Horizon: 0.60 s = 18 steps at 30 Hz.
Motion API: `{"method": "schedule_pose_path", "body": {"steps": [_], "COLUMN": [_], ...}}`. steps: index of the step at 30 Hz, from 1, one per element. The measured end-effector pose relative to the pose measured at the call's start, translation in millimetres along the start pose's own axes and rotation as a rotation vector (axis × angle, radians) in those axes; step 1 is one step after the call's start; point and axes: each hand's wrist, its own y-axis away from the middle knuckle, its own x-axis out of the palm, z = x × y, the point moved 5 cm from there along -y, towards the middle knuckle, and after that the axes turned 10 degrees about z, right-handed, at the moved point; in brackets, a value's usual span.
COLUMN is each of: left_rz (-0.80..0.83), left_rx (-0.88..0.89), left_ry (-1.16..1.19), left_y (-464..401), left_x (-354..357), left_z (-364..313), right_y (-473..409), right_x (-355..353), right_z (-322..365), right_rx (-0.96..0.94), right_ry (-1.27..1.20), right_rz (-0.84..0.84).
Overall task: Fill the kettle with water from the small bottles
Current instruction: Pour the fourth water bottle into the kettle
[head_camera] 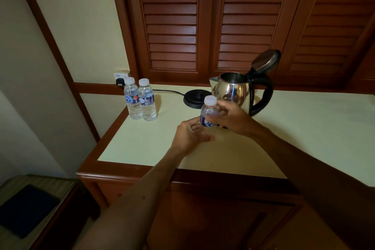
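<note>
- Both my hands are on one small bottle [208, 114]: my left hand [189, 135] cups its lower part with curled fingers, and my right hand [233, 118] wraps its shoulder just under the white cap.
- My fingers hide the bottle's base, so it may be resting on the counter [284, 138]; I can't tell.
- Just behind it stands the kettle [236, 91], lid up, off its black base [195, 98] to the left.
- Two capped bottles [140, 99] stand touching at far left, beside a wall plug [120, 82].
</note>
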Motion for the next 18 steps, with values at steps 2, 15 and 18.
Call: {"method": "schedule_pose_path", "body": {"steps": [2, 15, 18], "left_rz": [0.007, 0.095, 0.232], "left_rx": [0.004, 0.048, 0.223], "left_ry": [0.03, -1.046, -1.104], "left_y": [1, -5, -29], "left_x": [2, 55, 113], "left_z": [-3, -19, -37], "right_y": [0, 101, 139], "right_x": [1, -83, -126], "right_z": [0, -47, -80], "right_rx": [0.002, 0.074, 0.201], "right_ry": [-0.027, 0.179, 0.208], "right_rz": [-0.004, -0.335, -0.395]}}
